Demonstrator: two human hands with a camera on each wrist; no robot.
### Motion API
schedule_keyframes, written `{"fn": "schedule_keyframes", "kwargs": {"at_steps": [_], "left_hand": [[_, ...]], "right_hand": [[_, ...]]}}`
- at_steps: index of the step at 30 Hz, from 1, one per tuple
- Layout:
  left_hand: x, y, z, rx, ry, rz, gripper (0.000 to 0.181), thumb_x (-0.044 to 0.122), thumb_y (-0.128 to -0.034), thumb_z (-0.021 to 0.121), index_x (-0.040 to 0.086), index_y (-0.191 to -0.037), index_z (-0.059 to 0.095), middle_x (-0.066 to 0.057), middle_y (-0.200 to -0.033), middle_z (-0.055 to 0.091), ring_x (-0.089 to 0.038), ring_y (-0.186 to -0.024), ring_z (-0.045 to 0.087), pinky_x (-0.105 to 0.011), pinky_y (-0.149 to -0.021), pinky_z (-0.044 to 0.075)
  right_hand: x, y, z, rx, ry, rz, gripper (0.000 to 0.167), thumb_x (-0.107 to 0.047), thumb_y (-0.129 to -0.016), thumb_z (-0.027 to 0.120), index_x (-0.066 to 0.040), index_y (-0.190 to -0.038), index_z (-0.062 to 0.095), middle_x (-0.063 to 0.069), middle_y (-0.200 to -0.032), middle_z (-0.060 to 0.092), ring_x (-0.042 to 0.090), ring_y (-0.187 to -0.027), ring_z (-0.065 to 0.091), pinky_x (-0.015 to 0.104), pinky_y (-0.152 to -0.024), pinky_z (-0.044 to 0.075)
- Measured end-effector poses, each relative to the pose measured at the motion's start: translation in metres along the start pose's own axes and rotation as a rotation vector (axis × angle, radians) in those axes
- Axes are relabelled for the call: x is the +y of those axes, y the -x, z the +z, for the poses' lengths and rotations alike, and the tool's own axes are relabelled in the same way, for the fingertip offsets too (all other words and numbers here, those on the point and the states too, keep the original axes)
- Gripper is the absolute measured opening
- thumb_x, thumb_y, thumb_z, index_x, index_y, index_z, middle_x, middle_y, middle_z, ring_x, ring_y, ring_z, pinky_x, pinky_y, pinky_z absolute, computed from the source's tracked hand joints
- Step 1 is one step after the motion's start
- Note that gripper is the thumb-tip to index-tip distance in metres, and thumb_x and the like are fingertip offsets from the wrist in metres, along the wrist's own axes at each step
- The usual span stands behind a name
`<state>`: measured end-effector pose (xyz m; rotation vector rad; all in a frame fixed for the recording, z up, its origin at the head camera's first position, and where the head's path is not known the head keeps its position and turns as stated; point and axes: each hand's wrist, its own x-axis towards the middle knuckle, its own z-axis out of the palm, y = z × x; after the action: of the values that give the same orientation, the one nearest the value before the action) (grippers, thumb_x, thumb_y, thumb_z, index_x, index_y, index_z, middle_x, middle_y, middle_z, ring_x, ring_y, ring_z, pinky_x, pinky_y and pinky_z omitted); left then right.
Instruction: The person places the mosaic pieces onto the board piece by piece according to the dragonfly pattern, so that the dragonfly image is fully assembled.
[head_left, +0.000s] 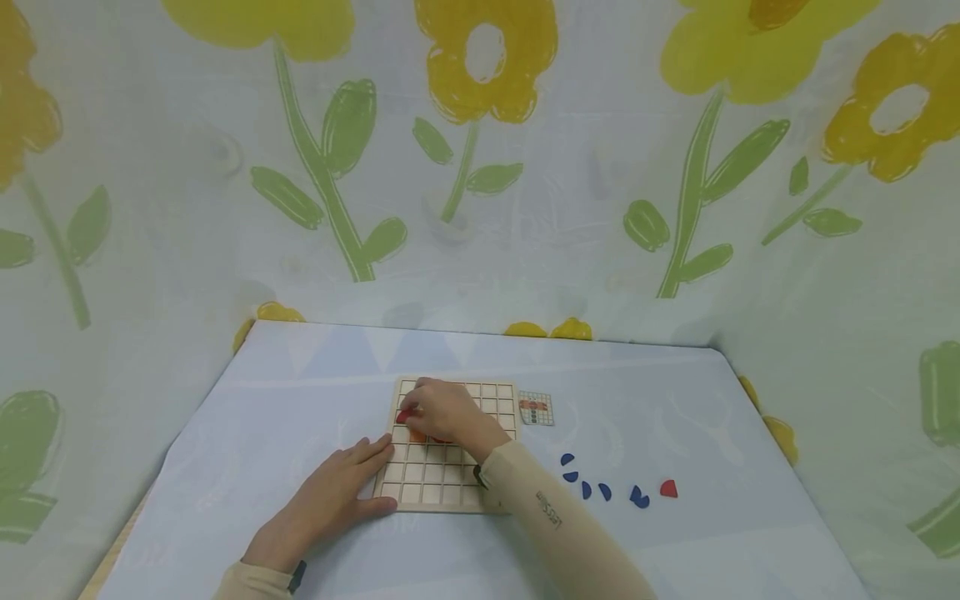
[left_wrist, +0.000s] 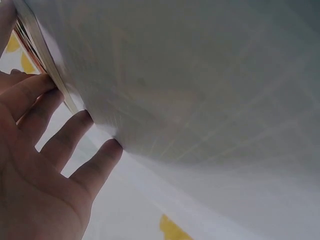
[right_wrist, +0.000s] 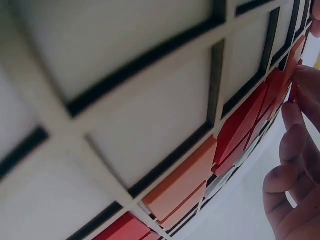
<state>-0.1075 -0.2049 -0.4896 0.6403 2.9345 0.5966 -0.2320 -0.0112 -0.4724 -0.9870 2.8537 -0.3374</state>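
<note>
A wooden grid board [head_left: 423,493] lies flat on the table. My right hand [head_left: 450,412] is over its upper left part, thumb and fingertip pinching a small red piece [right_wrist: 294,92]. Beneath that hand an orange piece [head_left: 417,436] sits in the grid. Up close in the right wrist view, orange tiles [right_wrist: 182,177] and red tiles [right_wrist: 242,120] fill a line of cells. At the board's left side rests my left hand [head_left: 337,485], its fingers extended against the edge and the thumb by the near corner. The hand and forearm cover much of the board.
Just right of the board lies a small pattern card [head_left: 536,409] with a printed grid. Several blue rounded pieces [head_left: 604,492] and a red quarter-round piece [head_left: 669,489] are scattered farther right on the table. A flower-printed curtain [head_left: 525,208] hangs behind.
</note>
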Motion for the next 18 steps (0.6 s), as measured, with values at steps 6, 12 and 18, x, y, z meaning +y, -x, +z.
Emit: {"fn": "schedule_keyframes", "kwargs": {"at_steps": [6, 12, 18], "left_hand": [[-0.001, -0.0006, 0.001, -0.006, 0.001, -0.002, 0.081, 0.05, -0.0844, 0.078, 0.005, -0.147, 0.053, -0.008, -0.156, 0.045, -0.04, -0.14, 0.044, -0.06, -0.113, 0.038], [-0.0003, 0.0, 0.0008, 0.004, 0.015, 0.01, 0.08, 0.048, -0.0851, 0.078, 0.003, -0.146, 0.054, -0.01, -0.156, 0.046, -0.042, -0.14, 0.044, -0.061, -0.112, 0.037], [0.0001, 0.0004, 0.0017, 0.01, 0.009, 0.013, 0.08, 0.048, -0.0848, 0.078, 0.002, -0.145, 0.054, -0.011, -0.155, 0.047, -0.042, -0.139, 0.044, -0.061, -0.112, 0.038]], "right_hand": [[-0.0025, -0.0029, -0.0006, -0.026, -0.005, 0.017, 0.021, -0.033, -0.094, 0.074, -0.028, -0.113, 0.078, -0.014, -0.096, 0.062, 0.003, -0.08, 0.054, 0.019, -0.073, 0.05], [-0.0048, -0.0028, -0.0022, -0.04, -0.003, 0.031, 0.018, -0.03, -0.093, 0.074, -0.026, -0.11, 0.08, -0.013, -0.092, 0.061, 0.004, -0.077, 0.053, 0.021, -0.069, 0.05], [-0.0079, -0.0023, -0.0024, -0.063, 0.002, 0.053, 0.021, -0.03, -0.097, 0.07, -0.026, -0.115, 0.079, -0.012, -0.097, 0.063, 0.004, -0.08, 0.054, 0.023, -0.072, 0.052]]}}
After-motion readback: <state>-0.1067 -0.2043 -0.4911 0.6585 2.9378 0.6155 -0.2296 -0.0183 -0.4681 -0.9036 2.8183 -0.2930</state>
